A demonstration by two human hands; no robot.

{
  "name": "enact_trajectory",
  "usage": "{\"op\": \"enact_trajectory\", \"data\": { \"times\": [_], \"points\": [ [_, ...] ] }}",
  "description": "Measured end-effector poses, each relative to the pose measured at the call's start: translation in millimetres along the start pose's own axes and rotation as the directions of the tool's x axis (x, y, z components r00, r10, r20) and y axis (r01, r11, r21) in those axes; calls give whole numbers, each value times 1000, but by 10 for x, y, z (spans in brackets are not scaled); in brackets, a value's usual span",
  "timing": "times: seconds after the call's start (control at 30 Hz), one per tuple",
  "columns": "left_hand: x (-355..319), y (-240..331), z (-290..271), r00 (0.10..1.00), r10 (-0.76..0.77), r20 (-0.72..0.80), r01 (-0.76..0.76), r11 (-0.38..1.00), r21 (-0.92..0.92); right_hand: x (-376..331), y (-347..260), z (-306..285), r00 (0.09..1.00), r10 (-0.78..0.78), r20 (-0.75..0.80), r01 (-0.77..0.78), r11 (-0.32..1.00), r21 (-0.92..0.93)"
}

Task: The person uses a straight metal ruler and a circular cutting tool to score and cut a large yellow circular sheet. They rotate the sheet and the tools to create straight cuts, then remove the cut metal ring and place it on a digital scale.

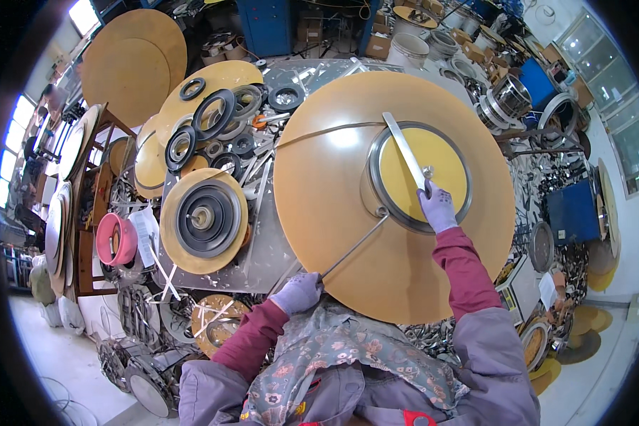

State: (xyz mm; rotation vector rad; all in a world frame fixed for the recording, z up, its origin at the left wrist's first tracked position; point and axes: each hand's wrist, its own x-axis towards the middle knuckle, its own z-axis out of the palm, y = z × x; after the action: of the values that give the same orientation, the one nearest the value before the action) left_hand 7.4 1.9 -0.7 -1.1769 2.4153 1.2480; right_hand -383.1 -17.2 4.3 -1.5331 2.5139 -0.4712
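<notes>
A large tan disc (326,213) lies in front of me. On it sits a dark grey ring (373,186) around a yellow round plate (412,145), with a small metal knob (428,172) near its middle. My right hand (439,207), in a lilac glove, is closed on the lower end of a flat pale metal bar (402,148) lying slantwise over the plate. My left hand (298,292), gloved alike, grips the near end of a thin metal rod (355,245). The rod's looped tip is beside the ring's lower left edge. A narrow brown strip (326,130) crosses the disc toward the ring.
Left of the disc, a smaller tan disc (169,226) carries nested dark rings (224,213). More rings (213,113) and metal strips lie behind it on the grey table (263,263). A pink bowl (126,238) stands at the left. Metal scraps (529,184) crowd the right side.
</notes>
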Motion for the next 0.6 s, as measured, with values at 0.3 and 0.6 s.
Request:
{"op": "enact_trajectory", "data": {
  "times": [0.3, 0.6],
  "points": [
    [-21, -146, 84, 996, 64, -58, -64, 998, -7, 41, 43, 53, 1000, 13, -10, -13, 1000, 1],
    [-57, -103, 49, 997, 65, -40, -66, 998, -8, 52, 30, 64, 999, -16, -37, 16, 1000, -11]
  ]
}}
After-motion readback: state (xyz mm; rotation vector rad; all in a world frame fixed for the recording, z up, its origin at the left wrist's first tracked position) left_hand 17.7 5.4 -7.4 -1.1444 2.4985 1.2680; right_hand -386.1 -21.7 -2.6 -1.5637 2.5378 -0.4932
